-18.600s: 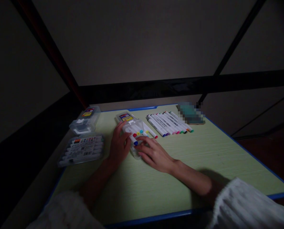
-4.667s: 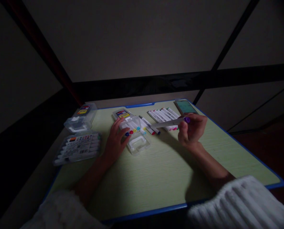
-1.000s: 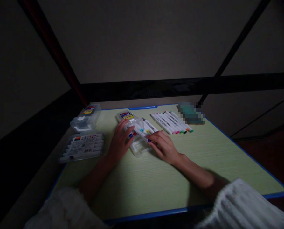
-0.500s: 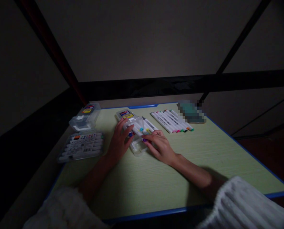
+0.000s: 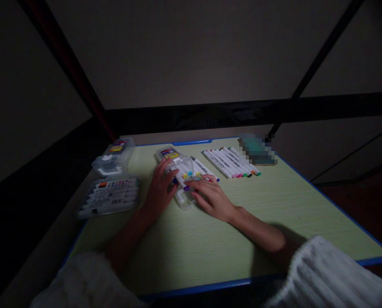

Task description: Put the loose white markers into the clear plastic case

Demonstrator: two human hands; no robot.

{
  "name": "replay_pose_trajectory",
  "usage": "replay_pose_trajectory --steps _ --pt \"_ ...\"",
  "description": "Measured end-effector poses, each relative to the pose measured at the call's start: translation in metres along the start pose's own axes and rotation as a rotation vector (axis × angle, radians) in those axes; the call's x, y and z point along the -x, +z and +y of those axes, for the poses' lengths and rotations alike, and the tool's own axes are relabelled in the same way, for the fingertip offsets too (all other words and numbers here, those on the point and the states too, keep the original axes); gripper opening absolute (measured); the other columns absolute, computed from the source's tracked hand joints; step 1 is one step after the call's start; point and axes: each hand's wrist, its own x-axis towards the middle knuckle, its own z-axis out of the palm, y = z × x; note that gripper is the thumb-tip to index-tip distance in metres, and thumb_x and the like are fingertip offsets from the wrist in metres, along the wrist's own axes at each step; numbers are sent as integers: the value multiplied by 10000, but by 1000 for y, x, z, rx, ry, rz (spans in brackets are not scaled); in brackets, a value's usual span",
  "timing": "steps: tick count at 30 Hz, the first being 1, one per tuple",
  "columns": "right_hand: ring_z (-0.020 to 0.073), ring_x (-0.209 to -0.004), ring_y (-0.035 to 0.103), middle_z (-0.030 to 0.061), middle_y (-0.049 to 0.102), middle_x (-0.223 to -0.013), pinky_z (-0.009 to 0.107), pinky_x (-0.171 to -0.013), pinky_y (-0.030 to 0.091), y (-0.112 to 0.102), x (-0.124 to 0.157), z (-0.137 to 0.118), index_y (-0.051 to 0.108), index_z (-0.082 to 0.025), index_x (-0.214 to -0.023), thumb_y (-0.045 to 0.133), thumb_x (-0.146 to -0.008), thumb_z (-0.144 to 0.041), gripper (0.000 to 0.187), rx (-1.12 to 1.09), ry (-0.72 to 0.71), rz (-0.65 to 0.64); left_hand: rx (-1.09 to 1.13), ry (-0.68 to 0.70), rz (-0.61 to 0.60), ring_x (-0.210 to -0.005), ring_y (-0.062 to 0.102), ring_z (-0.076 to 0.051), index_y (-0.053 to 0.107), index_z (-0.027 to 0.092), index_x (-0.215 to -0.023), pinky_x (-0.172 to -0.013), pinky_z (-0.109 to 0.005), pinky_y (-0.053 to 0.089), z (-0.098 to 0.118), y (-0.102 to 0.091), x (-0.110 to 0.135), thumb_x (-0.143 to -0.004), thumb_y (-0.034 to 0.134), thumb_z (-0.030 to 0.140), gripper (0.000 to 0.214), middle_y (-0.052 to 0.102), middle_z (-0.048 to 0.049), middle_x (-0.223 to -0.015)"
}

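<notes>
Although bold print showed on several surfaces, none of it could be read: the open box (image 5: 181,161) between the hands bore a label (image 5: 170,154) in red, blue and yellow, and the flat case (image 5: 110,196) left of the left hand carried a sheet with an orange corner, a line of coloured dots and a barcode. Dark lettering, too small to make out, ran along the white barrels of the marker row (image 5: 229,162) beyond the right hand.

The left hand (image 5: 160,184) was half open, curved around the near left side of the open box, its fingers over the edge and its thumb in front. The right hand (image 5: 214,199) had its fingers loosely bent, with a fingertip at the end of a purple-ended marker (image 5: 182,182) that slanted out of the box; whether it pinched or merely pressed the marker could not be told. The fingers hid part of the other coloured ends there.

Just below the fingertips, the clear flap (image 5: 185,200) lay on the tabletop (image 5: 191,248). A blue-ended marker (image 5: 205,168) rested beyond the right hand's knuckles, beside the box. Farther off stood another clear box (image 5: 115,156), beyond the left hand, and a pixelated greenish slab (image 5: 256,149), beyond the right.
</notes>
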Motion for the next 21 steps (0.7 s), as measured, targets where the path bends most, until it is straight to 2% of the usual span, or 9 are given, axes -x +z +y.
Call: replay_pose_trajectory --steps 4,12,21 --pt "166 -954 604 73 655 -1066 393 -954 308 0 0 0 459 -184 -1160 413 -886 -173 277 -1 -2 -23 4 4 -3 -1293 300 -280 449 214 -1115 -1028 -497 340 0 -1 0 -792 519 133 340 356 -115 -1336" --pt "148 -814 609 36 662 -876 369 -911 342 1 1 2 498 -199 -975 397 -859 -115 175 -17 -45 91 -13 5 -11 -1289 306 -287 449 206 -1103 -1026 -495 346 1 -2 -1 -796 523 143 322 352 -124 -1332" --pt "157 -884 585 65 645 -926 365 -887 359 -1 1 4 485 -177 -1023 382 -835 -87 233 -14 -149 95 -17 -2 -13 -1295 299 -277 442 215 -1106 -1032 -496 340 1 -2 -1 -792 514 128 333 345 -114 -1337"
